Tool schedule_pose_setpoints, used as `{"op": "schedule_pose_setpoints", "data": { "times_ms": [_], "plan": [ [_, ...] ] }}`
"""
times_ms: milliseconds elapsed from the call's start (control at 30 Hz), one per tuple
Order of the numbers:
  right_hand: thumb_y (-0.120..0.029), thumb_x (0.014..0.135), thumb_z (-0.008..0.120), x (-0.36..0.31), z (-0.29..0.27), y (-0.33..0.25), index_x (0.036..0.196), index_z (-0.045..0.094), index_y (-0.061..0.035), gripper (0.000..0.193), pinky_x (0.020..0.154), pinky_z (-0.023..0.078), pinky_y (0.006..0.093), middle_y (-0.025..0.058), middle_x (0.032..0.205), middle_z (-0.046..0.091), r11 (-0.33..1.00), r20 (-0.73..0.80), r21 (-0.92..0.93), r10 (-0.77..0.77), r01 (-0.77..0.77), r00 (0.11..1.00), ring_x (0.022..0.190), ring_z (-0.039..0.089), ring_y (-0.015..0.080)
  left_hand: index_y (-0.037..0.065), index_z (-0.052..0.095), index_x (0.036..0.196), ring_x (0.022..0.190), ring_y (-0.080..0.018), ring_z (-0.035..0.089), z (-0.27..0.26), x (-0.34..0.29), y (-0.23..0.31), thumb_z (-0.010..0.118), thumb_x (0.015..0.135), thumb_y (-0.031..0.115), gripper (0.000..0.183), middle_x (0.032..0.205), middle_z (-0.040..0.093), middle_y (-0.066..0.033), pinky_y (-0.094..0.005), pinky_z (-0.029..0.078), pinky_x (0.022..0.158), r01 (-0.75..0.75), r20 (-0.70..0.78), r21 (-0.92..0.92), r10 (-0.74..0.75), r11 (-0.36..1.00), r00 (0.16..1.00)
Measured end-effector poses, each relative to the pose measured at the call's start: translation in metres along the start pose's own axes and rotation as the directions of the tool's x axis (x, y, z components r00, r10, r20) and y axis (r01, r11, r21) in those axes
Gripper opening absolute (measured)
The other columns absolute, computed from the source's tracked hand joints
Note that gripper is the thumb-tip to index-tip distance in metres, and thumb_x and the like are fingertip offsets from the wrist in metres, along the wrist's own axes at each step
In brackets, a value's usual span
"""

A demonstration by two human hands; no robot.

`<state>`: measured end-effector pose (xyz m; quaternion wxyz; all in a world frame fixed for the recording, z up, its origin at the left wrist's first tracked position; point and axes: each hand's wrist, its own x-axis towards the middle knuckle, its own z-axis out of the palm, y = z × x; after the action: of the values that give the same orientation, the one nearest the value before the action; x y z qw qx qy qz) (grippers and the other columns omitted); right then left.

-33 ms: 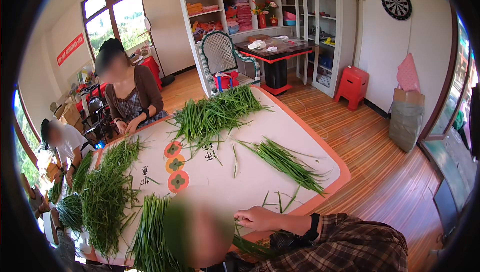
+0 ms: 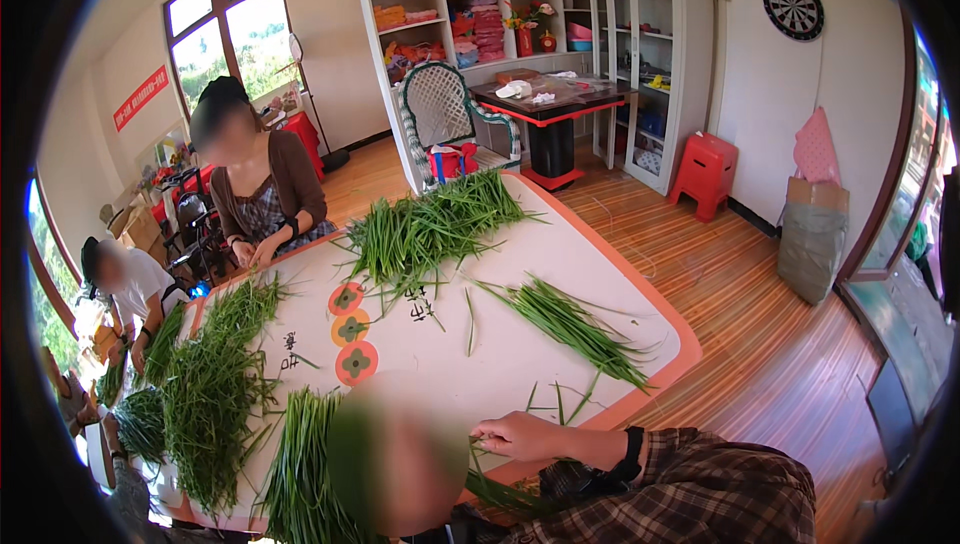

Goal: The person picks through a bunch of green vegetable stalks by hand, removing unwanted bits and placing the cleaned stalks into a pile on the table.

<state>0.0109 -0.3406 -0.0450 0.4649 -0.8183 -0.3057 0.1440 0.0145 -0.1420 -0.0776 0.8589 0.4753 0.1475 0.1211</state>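
Observation:
My right hand [image 2: 518, 436], in a brown plaid sleeve with a black wristband, comes in from the lower right at the table's near edge. Its fingers are pinched together; what they hold is too small to make out. Dark green chive leaves [image 2: 505, 496] lie just below it. A blurred patch left of it covers the place where my left hand seems to be, so its fingers are hidden. Beside that patch lies a thick bundle of long chives [image 2: 300, 459]. A smaller bundle of chives [image 2: 572, 329] rests farther right, with loose leaves near it.
The pale table [image 2: 520, 384] has an orange border [image 2: 670, 369]. Chives are heaped at its far side [image 2: 430, 229] and left side [image 2: 215, 394]. A person in a brown cardigan [image 2: 285, 179] sits across; another in white [image 2: 140, 284] works farther left. A red stool [image 2: 703, 174] stands beyond.

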Motion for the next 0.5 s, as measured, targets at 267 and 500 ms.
{"op": "schedule_pose_setpoints", "data": {
  "times_ms": [267,500],
  "plan": [
    [-0.027,0.086,0.049,-0.028,-0.051,-0.012,0.084,0.056,-0.0056,0.022,0.053,0.037,0.0228,-0.0006,0.069,0.054,0.962,0.008,0.248,0.114,-0.113,0.993,0.059,0.044,0.0069,0.005,0.047,0.087,0.055,-0.0120,0.045,0.001,-0.007,0.001,0.053,0.081,0.015,0.013,0.074,0.049,-0.0050,-0.0237,0.036,0.048,-0.073,0.030,0.063,0.071,0.995,0.997],
    [-0.020,0.086,0.047,-0.042,-0.080,-0.019,0.083,0.053,-0.0049,0.017,0.051,0.035,0.0182,-0.0035,0.075,0.053,0.816,-0.100,0.578,0.044,0.022,0.994,0.059,0.040,0.0025,0.005,0.047,0.090,0.060,-0.0129,0.046,0.008,-0.009,0.006,0.053,0.081,0.015,0.015,0.077,0.049,-0.0056,-0.0242,0.036,0.052,-0.143,0.072,0.128,0.135,0.981,0.988]
  ]
}}
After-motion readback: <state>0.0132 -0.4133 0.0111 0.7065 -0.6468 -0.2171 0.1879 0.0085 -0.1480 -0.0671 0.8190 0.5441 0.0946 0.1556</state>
